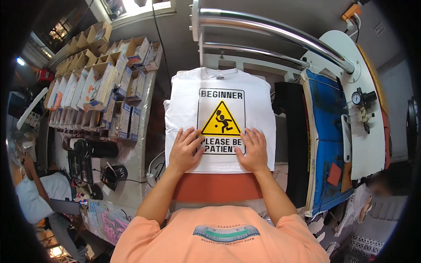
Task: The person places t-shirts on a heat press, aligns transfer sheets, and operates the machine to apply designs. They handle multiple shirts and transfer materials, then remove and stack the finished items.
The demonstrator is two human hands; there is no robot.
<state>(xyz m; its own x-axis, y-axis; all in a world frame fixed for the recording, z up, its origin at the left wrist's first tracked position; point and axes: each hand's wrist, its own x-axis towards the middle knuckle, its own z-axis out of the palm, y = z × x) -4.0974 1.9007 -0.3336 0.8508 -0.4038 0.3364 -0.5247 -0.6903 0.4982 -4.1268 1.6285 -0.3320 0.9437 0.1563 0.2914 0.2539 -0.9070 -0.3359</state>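
A white T-shirt (pixel 182 109) lies spread on a red-orange pad (pixel 217 187), its neckline away from me. The pad's front strip shows past the hem. Printed on the shirt's front is a black-framed panel with lettering and a yellow warning triangle (pixel 210 127) bearing a running figure. My left hand (pixel 186 149) rests on the shirt over the left edge of the print, fingers stretched out. At the print's right edge my right hand (pixel 253 149) lies with fingers apart, its thumb over the lower lettering. Neither hand grips anything.
Many small cardboard boxes (pixel 94 83) of packets crowd the left table, with a black cylinder (pixel 94 149) and dark mug (pixel 115 174) nearer me. Chrome bars (pixel 272 28) run overhead to a white machine plate with a pressure gauge (pixel 356 98). A blue panel (pixel 326 140) stands right. A person (pixel 46 190) sits far left.
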